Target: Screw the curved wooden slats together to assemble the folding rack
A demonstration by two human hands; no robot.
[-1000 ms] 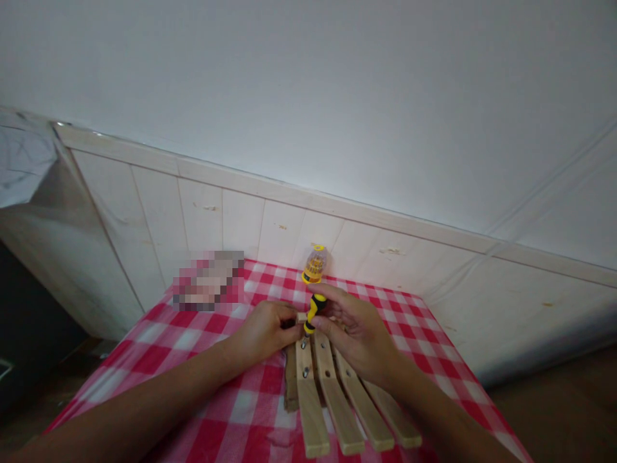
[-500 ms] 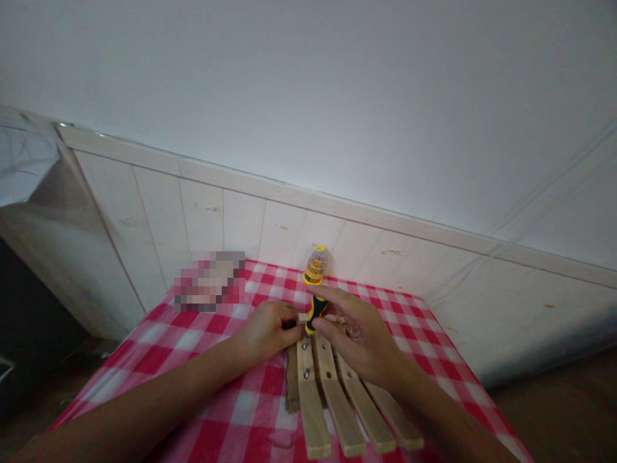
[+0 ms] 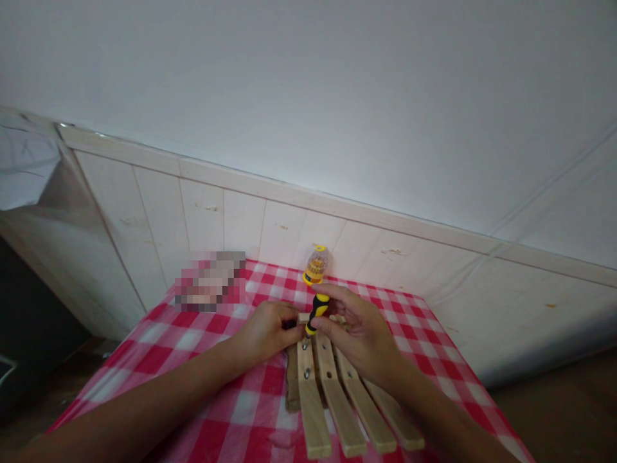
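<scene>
Head view: right hand is pinching a yellow-and-black screwdriver near-upright, tip pointing down onto pale wooden slats; left hand is curling its grip tight alongside.

**Table**: one, its top covered as far as can be seen by a red-and-white checked cloth.

**On the cloth:**
1. Wooden slats: pale and lying flat. They are gathered at the end directly under the grip of the right hand on the screwdriver. The free ends fan out away from the grip, toward the near edge. Screw heads and holes show just below the grip.
2. Yellow container: clear-topped and upright, just beyond the grip, near the far edge.
3. Blurred item: beyond the grip and to its left, at the far corner. Its kind cannot be told.
</scene>
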